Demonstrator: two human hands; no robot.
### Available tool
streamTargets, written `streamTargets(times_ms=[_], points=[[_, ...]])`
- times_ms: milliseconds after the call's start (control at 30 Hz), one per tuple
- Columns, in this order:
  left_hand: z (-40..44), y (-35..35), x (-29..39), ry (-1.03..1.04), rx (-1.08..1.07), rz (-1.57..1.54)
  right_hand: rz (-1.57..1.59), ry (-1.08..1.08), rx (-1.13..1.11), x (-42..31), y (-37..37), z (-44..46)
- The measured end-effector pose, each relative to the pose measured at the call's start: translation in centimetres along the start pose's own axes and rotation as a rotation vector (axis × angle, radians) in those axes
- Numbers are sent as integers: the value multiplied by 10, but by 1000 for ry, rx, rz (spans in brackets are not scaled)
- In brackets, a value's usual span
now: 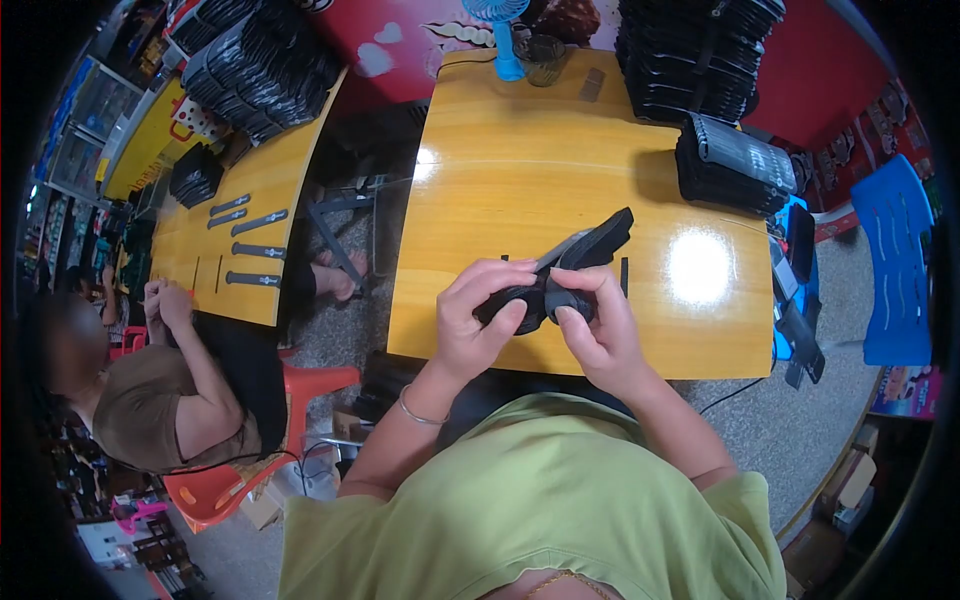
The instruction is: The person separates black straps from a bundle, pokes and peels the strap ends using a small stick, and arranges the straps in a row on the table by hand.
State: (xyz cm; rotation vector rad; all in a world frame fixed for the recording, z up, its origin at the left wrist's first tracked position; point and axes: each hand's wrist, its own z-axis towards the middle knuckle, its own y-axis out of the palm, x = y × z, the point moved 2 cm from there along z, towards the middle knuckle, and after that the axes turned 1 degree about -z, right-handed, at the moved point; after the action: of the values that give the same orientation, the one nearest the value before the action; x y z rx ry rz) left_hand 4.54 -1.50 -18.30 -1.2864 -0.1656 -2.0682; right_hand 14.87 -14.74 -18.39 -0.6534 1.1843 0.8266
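Note:
Both hands meet above the front part of the wooden table (pixel 480 200). My left hand (pixel 482 318) has its fingers and thumb closed on the left side of a folded black strap (pixel 597 243). On the strap's right side, my right hand (pixel 600 325) pinches it between thumb and fingers. One end of the strap sticks up and to the right, past the fingertips. A thin black strip (pixel 625 277) lies on the table just right of my right hand. Part of another dark piece (pixel 505 258) shows behind my left hand.
Tall stacks of black packages (pixel 690 60) and a smaller bundle (pixel 735 165) stand at the back right. A blue fan (pixel 508 50) and a glass (pixel 545 60) are at the back. Leftward, a person (pixel 165 400) sits at another table (pixel 240 300) holding several dark straps.

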Motion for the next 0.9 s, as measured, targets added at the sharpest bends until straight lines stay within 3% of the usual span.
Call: streamTargets(times_ms=[200,233,300,433,500,567,633,733,833,900], points=[[2,-16,-9,-137,111,-83,-155,-47,-76,-9,-10,1],[1,-24,-13,-247,194,-204,-147,1,-134,-13,-17,0],[3,-46,-24,-205,215,-244,-130,95,-247,-17,-32,-1],[1,-82,-36,-369,325,-404,128,95,-102,-11,-73,-10],[0,-101,-40,-462,438,-547,486,68,-28,-2,-100,-11],[-3,-124,-55,-588,682,-684,768,19,190,4,-138,-13],[2,-141,-52,-586,793,-852,854,-59,318,-7,-174,-26],[7,-154,-55,-553,756,-822,666,-149,347,-20,-200,-45],[23,-154,-67,-607,713,-872,615,-108,273,-19,-217,-61],[45,-145,-76,-659,728,-902,613,-114,352,-15,-219,-67]])
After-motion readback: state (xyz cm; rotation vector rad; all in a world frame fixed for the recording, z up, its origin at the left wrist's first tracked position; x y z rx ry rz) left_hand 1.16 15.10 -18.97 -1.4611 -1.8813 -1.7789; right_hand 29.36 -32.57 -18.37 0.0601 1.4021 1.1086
